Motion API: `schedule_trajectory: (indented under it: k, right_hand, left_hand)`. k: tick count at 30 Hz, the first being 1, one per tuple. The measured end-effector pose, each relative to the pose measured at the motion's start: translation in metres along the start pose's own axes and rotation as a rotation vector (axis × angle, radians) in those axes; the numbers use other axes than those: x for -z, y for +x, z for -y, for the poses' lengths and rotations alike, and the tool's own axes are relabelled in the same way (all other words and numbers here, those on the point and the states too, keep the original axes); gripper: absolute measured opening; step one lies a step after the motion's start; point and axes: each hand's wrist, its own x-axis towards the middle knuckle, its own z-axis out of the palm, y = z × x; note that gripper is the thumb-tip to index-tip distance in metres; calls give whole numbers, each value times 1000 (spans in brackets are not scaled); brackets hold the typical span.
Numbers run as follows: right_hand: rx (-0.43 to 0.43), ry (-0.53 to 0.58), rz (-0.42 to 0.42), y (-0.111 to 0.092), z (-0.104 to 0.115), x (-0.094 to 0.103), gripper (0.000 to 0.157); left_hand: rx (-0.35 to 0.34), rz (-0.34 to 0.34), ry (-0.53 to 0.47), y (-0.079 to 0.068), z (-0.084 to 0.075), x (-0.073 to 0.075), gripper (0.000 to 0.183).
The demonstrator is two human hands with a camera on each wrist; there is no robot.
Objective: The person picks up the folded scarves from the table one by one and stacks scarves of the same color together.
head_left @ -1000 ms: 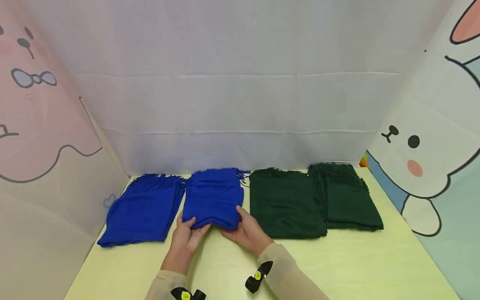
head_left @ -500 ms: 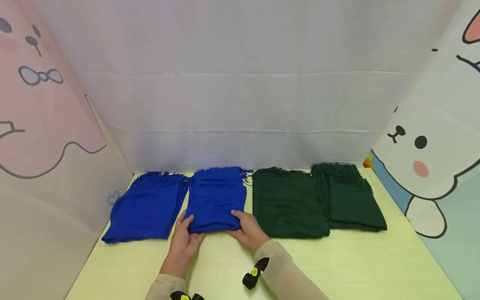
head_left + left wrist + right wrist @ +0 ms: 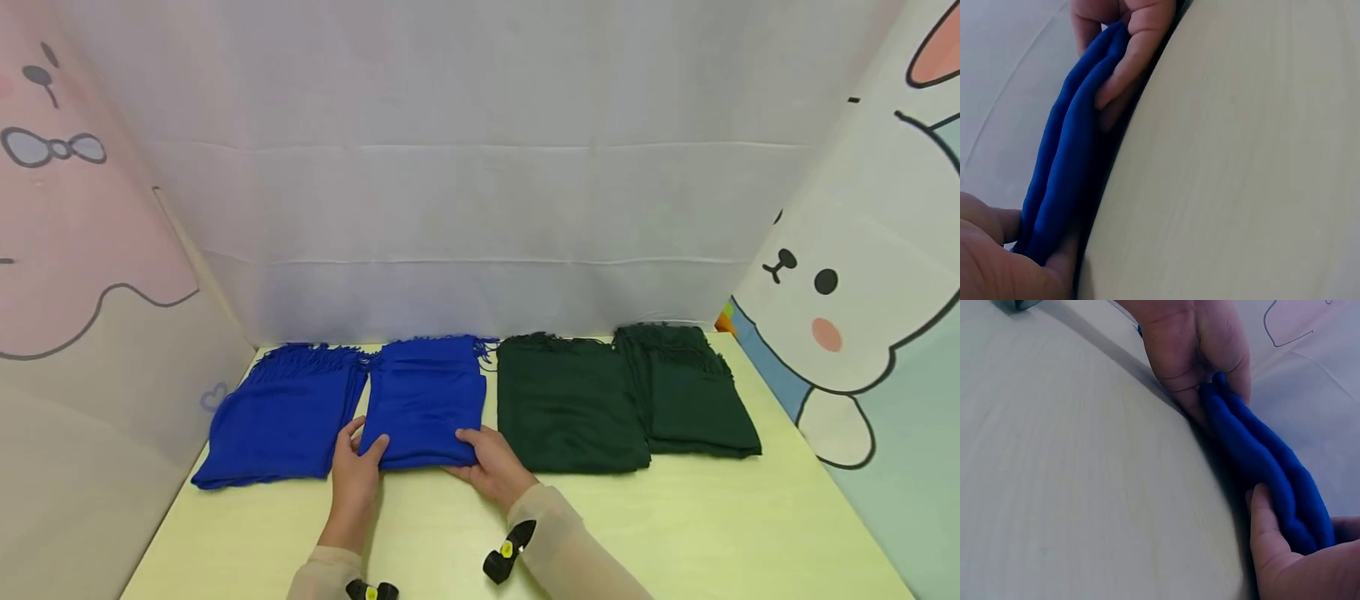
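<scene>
A folded blue scarf [image 3: 427,408] with fringe at its far end lies between my hands in the head view. My left hand [image 3: 356,471] grips its near left corner, thumb on top and fingers beneath. At the near right corner my right hand [image 3: 491,465] pinches the cloth the same way. Both wrist views show the folded edge of the blue scarf [image 3: 1069,162] lifted slightly off the table, in two thick layers. In the right wrist view, fingers of the right hand [image 3: 1297,565] reach under the blue scarf [image 3: 1272,469].
Another folded blue scarf [image 3: 277,429] lies to the left on the pale yellow table [image 3: 675,533]. Two folded dark green scarves, a nearer-middle green scarf [image 3: 570,408] and a far-right green scarf [image 3: 701,408], lie to the right. A white curtain [image 3: 480,200] stands behind.
My left hand has shifted from under the near edge to the scarf's left corner. The right thumb has moved slightly left, and the scarf's near edge now lies flatter and straighter.
</scene>
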Motion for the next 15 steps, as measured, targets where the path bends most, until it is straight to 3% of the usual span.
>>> schedule_trajectory:
  k: [5, 15]
  right_hand:
    - [7, -21, 3, -5, 0, -1, 55]
    - [3, -105, -1, -14, -5, 1, 55]
  left_hand:
    - [-27, 63, 98, 2, -4, 6, 56]
    - [84, 122, -14, -6, -1, 18, 75]
